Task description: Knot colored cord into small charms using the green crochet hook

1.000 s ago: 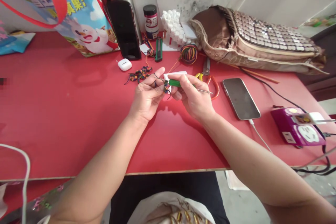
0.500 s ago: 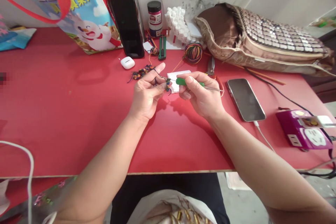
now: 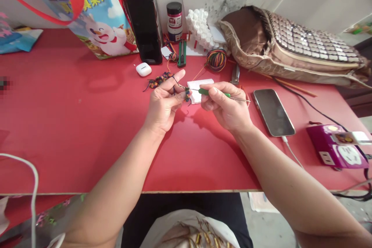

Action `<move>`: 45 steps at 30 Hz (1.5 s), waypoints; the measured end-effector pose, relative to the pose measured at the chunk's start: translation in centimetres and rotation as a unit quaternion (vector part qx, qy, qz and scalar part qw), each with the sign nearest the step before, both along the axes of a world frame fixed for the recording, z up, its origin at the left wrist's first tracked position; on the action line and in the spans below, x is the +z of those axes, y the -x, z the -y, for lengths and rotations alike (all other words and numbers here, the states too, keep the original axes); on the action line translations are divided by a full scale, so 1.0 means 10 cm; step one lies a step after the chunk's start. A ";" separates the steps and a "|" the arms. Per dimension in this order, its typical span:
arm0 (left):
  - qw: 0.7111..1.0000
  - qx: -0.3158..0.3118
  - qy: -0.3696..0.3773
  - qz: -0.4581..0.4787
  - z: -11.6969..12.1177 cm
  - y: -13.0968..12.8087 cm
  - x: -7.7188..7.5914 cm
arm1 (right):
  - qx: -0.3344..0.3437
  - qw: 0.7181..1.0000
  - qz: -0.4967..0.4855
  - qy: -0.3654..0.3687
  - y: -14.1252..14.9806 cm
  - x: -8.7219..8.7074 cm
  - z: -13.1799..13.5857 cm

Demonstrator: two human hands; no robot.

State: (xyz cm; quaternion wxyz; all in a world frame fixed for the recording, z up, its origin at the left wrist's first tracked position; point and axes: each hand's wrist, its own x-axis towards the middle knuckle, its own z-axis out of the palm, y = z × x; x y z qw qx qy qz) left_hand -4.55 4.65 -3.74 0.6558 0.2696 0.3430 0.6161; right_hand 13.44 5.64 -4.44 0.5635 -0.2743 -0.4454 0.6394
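Between thumb and fingers, my left hand (image 3: 164, 104) pinches a small multicoloured crochet piece (image 3: 187, 93), with dark yarn looped over its raised forefinger. My right hand (image 3: 228, 104) grips a crochet hook (image 3: 205, 91) by its green handle; the thin metal shaft points left and meets the piece, and another metal end sticks out to the right. Whether the hook's tip sits inside a loop is too small to tell. Behind my left hand lies a multicoloured crocheted strip (image 3: 159, 80). A ball of multicoloured yarn (image 3: 216, 60) rests farther back, its strand running toward my hands.
Under my hands is a white folded paper (image 3: 195, 85). Pliers (image 3: 235, 74), a phone (image 3: 274, 112) on a cable and a purple power socket (image 3: 337, 145) lie to the right. Behind stand a green cutter (image 3: 181, 53), a jar (image 3: 174, 22), an upright phone (image 3: 144, 30) and a bag (image 3: 109, 33).
My right hand has drawn the hook rightward, away from my left hand, baring more of its shaft. The left hand keeps its pinch. The whole view has shifted slightly.
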 end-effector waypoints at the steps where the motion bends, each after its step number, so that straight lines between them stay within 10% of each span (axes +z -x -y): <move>1: 1.000 -0.002 -0.002 -0.002 0.00 0.00 -0.01 | 0.000 1.000 0.003 0.004 0.00 0.00 0.00; 45: 0.991 -0.045 -0.076 -0.097 -0.06 0.11 0.00 | 0.008 0.996 0.085 0.015 -0.24 0.20 -0.09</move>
